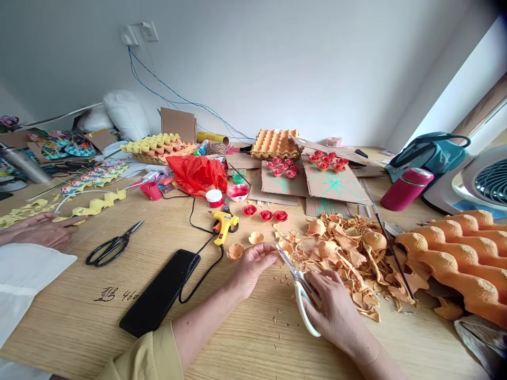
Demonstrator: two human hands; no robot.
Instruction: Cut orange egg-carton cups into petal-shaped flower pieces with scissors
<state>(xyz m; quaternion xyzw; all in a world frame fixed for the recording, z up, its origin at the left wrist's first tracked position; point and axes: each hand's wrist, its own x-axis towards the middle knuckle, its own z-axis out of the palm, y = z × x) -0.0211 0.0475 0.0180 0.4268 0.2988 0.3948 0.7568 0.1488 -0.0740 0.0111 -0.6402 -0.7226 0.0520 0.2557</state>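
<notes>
My right hand (332, 306) grips white-handled scissors (303, 303), their blades pointing away from me and to the left. Between the fingertips of my left hand (253, 266) is a small orange egg-carton cup (284, 257), held right at the scissor blades. Part of that cup is hidden behind the fingers and blades. Just beyond my left hand, two cut orange cups lie on the table, one with petal-shaped edges (235, 252) and another (256, 238). Farther back sit three red-painted paper roses (266, 215). Small orange clippings are scattered below the blades.
Orange carton scraps (352, 258) and a large orange egg tray (459, 253) fill the right side. A yellow glue gun (225, 224), black phone (160, 293) and black scissors (114, 245) lie to the left. At far left, another person's hands (55, 229) hold a yellow carton strip.
</notes>
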